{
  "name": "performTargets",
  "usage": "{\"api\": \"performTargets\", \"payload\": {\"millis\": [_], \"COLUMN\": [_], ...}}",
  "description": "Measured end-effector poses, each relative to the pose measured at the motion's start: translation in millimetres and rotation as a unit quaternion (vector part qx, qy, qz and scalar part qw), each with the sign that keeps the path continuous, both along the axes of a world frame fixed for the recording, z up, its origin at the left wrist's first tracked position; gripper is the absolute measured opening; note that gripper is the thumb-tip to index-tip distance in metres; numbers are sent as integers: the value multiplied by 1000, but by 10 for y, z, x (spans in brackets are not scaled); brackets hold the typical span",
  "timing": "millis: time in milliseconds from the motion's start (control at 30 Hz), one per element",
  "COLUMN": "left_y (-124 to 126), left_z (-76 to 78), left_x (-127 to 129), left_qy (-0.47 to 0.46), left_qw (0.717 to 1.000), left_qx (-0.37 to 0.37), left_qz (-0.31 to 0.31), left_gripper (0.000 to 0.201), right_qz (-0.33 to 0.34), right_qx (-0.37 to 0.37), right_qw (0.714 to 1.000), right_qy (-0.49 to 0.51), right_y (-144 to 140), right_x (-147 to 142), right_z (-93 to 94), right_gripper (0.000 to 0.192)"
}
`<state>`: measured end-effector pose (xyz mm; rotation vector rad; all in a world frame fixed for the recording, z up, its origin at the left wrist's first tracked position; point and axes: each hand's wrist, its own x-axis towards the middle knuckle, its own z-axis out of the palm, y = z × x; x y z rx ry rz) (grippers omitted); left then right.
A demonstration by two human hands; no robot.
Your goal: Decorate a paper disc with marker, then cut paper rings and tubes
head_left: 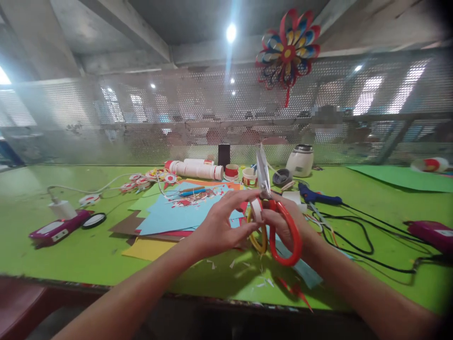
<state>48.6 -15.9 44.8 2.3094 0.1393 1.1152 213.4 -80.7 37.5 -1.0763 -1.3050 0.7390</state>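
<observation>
My left hand point(223, 221) pinches a small white paper ring point(256, 210) with a red edge between thumb and fingers. My right hand point(281, 221) is beside it, its fingertips touching the same ring. A pair of scissors point(288, 236) with a red handle loop hangs on my right hand, blades pointing up. Next to the red loop is a yellow loop point(261, 238); whether it is part of the scissors I cannot tell. Beneath my hands lie small white paper clippings point(231, 264), a red paper scrap point(295, 289) and a pale blue strip point(306, 269).
Stacked coloured paper sheets point(159, 219) lie left of my hands, with a blue pen point(191, 191) and scraps on top. Behind are paper rolls point(194, 170) and a white jar point(300, 160). A blue glue gun point(318, 195) and black cables point(354, 231) occupy the right; a purple power strip point(60, 229) the left.
</observation>
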Motion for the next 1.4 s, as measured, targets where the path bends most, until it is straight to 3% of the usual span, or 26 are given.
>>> {"api": "performTargets", "payload": {"millis": [100,167,233,300,400,533,600,800,1133,1267,1400], "left_y": [43,50,50,51,62,81,89,92,187,283,385], "left_z": [-70,-83,-83,-84,-100,-137,-159,-207,-141,-92,-67], "left_x": [-22,-31,-29,-20,-8,-12,-14,-1,-56,-133,-198], "left_qy": [-4,-28,-65,-85,-53,46,61,41,-36,-82,-102], "left_qw": [985,953,911,875,840,783,768,764,787,793,826], "left_qx": [-144,-263,-376,-459,-530,-604,-618,-600,-581,-565,-522], "left_qz": [-93,-145,-156,-127,-102,-138,-155,-232,-207,-211,-186], "left_gripper": [61,56,44,34,30,31,29,26,31,37,39], "right_qz": [-80,-104,-112,-120,-141,-146,-142,-147,-180,-200,-164], "right_qx": [39,65,79,86,73,75,81,76,102,88,67], "right_qw": [988,979,972,963,948,933,928,925,950,950,951], "right_qy": [-125,-161,-191,-226,-277,-319,-336,-341,-236,-221,-254], "right_y": [22,49,77,96,91,40,14,-14,89,63,33], "right_x": [15,18,24,33,32,-3,-17,-18,75,76,56], "right_z": [22,-11,-66,-115,-143,-119,-102,-52,-119,-58,-7], "right_gripper": [31,35,38,39,48,63,63,65,44,40,38]}}
